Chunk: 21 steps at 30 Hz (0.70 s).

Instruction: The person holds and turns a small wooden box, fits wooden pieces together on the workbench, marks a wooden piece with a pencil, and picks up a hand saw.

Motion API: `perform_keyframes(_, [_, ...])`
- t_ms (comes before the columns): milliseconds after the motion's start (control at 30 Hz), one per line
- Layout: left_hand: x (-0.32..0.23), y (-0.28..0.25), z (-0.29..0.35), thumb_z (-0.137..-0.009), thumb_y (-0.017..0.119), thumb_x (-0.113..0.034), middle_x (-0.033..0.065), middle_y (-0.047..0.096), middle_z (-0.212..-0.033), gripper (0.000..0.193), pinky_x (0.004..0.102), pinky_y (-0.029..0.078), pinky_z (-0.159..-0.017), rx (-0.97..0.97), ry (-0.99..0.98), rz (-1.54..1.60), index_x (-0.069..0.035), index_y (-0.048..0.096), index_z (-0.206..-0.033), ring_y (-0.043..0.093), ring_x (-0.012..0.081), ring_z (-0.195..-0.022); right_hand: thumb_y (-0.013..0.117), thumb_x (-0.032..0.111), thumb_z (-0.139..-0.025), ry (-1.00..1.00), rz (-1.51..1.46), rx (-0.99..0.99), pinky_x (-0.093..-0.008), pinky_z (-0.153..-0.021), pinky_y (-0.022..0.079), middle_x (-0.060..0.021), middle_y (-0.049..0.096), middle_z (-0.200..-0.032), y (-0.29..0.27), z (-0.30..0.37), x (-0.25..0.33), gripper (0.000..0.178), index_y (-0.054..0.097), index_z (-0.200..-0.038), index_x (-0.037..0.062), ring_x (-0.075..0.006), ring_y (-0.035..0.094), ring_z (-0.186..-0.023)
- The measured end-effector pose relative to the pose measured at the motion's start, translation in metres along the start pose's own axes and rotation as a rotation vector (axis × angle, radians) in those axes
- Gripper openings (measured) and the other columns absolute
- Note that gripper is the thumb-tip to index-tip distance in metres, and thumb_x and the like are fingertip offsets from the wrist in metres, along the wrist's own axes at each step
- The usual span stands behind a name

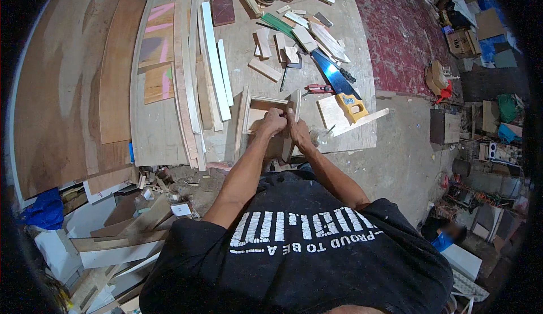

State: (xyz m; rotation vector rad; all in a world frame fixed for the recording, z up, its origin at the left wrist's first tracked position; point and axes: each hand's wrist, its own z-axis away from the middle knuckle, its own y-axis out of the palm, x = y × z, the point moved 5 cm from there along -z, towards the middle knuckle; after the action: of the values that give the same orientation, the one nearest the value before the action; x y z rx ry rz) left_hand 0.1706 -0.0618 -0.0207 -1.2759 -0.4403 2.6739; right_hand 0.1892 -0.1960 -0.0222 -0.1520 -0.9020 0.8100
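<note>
A small open wooden box frame (242, 116) stands at the near edge of the workbench, in front of my body. My left hand (274, 121) reaches inside it, its fingers curled and pressed together near the right wall. My right hand (300, 134) lies at that right wall, its fingers closed and meeting the left hand's fingertips. Whatever is pinched between them is hidden. Just right of the box sits a small clear jar (321, 137). Beyond it lie a handsaw (352, 108) with a yellow handle and red-handled pliers (319, 89) on the bench.
Long wood strips (212, 54) run along the bench's left side. Several offcuts (264, 69) and a dark-handled tool (283, 80) lie farther back. A plywood sheet (116, 71) leans at the left. Scrap boards (121, 240) pile up on the floor at lower left.
</note>
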Motion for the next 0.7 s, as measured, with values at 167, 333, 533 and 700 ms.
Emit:
perform_keyframes(167, [0.000, -0.001, 0.008, -0.082, 0.062, -0.022, 0.0240, 0.070, -0.098, 0.032, 0.0398, 0.052, -0.083, -0.033, 0.039, -0.020, 0.001, 0.070, -0.103, 0.069, 0.0350, -0.094, 0.033, 0.068, -0.094, -0.189, -0.013, -0.155, -0.0521, -0.090, 0.045, -0.0380, 0.063, -0.097, -0.010, 0.015, 0.017, 0.084, 0.061, -0.111, -0.0089, -0.0516, 0.061, -0.102])
perform_keyframes(333, [-0.011, -0.058, 0.054, -0.083, 0.068, -0.028, 0.0211, 0.071, -0.099, 0.035, 0.0402, 0.052, -0.085, -0.326, 0.176, 0.036, 0.001, 0.069, -0.105, 0.068, 0.0347, -0.094, 0.033, 0.068, -0.094, -0.112, 0.137, -0.159, -0.0526, -0.084, 0.046, -0.0368, 0.064, -0.092, -0.029, 0.019, 0.010, 0.085, 0.062, -0.100, -0.0116, -0.0511, 0.062, -0.095])
perform_keyframes(533, [0.031, -0.119, 0.116, -0.078, 0.076, -0.029, 0.0243, 0.067, -0.107, 0.043, 0.0463, 0.050, -0.089, -0.300, 0.049, -0.302, 0.001, 0.065, -0.106, 0.065, 0.0376, -0.102, 0.041, 0.068, -0.092, -0.148, 0.181, -0.248, -0.0504, -0.065, 0.048, -0.0283, 0.063, -0.071, -0.061, 0.027, 0.027, 0.085, 0.063, -0.078, -0.0128, -0.0408, 0.065, -0.069])
perform_keyframes(700, [0.087, -0.099, 0.120, -0.078, 0.076, -0.029, 0.0290, 0.066, -0.105, 0.046, 0.0476, 0.049, -0.092, -0.142, -0.097, -0.328, 0.006, 0.062, -0.105, 0.062, 0.0447, -0.104, 0.049, 0.063, -0.092, -0.028, 0.261, -0.298, -0.0464, -0.069, 0.053, -0.0310, 0.067, -0.083, -0.104, 0.042, 0.054, 0.080, 0.064, -0.090, -0.0157, -0.0398, 0.070, -0.079])
